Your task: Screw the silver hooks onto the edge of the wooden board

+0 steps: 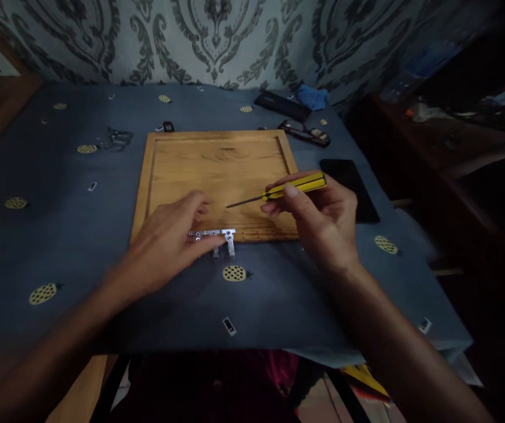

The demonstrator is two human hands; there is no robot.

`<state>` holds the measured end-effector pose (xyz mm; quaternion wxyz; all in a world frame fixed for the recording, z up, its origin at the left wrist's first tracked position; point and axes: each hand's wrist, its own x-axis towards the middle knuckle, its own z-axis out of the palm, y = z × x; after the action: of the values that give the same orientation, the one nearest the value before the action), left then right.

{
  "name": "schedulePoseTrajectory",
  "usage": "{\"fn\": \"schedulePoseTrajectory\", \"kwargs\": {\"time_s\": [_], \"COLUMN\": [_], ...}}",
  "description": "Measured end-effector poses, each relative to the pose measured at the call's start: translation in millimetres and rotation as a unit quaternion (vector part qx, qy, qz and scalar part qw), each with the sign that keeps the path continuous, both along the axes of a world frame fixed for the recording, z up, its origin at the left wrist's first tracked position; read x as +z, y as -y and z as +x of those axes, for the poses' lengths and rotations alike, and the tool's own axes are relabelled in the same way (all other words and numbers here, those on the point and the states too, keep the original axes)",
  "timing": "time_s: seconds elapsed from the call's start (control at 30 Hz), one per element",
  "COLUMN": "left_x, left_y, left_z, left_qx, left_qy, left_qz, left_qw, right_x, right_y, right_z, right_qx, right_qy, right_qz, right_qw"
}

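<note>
My right hand (327, 223) is closed round a screwdriver (296, 187) with a yellow and black handle. Its thin dark shaft points left over a wooden panel (217, 167) with a raised frame. On the panel's near edge is a silvery metal hinge (228, 235), its arms hanging out toward me. My left hand (168, 235) is at that edge with its thumb against the hinge and its fingers curled over the wood. The fingertips are partly hidden. Small dark holes show in the edge right of the hinge. The screwdriver tip is above the hinge, apart from it.
A blue pineapple-print cloth (80, 235) covers the table. More metal pieces (118, 138) lie at the back left. Behind the panel are a black case (283, 106), eyeglasses (307, 134) and a blue cloth (313, 97). A dark flat tablet-like thing (358, 194) lies right of the panel.
</note>
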<state>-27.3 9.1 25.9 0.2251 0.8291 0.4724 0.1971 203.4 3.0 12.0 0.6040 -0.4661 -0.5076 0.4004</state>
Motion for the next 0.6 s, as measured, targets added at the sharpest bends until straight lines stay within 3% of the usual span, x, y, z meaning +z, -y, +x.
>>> {"fn": "schedulePoseTrajectory", "kwargs": {"time_s": [0.13, 0.23, 0.37, 0.6], "left_x": [9.1, 8.7, -3.8, -28.8], "left_y": [-15, -29, -49, -82], "left_z": [-34, -63, -105, -177], "left_qx": [0.072, 0.129, 0.217, 0.309], "left_qy": [0.075, 0.104, 0.196, 0.178], "left_qz": [0.006, 0.022, 0.015, 0.075], "left_qw": [0.995, 0.986, 0.956, 0.931], "right_x": [-5.0, -4.2, -0.9, -3.2], "right_y": [-11, -22, -34, -38], "right_z": [-2, -6, -6, 3], "right_qx": [0.021, 0.000, -0.027, -0.019], "right_qy": [-0.093, -0.127, -0.134, -0.122], "right_qz": [-0.083, -0.157, -0.218, -0.272], "right_qw": [0.992, 0.979, 0.966, 0.954]}}
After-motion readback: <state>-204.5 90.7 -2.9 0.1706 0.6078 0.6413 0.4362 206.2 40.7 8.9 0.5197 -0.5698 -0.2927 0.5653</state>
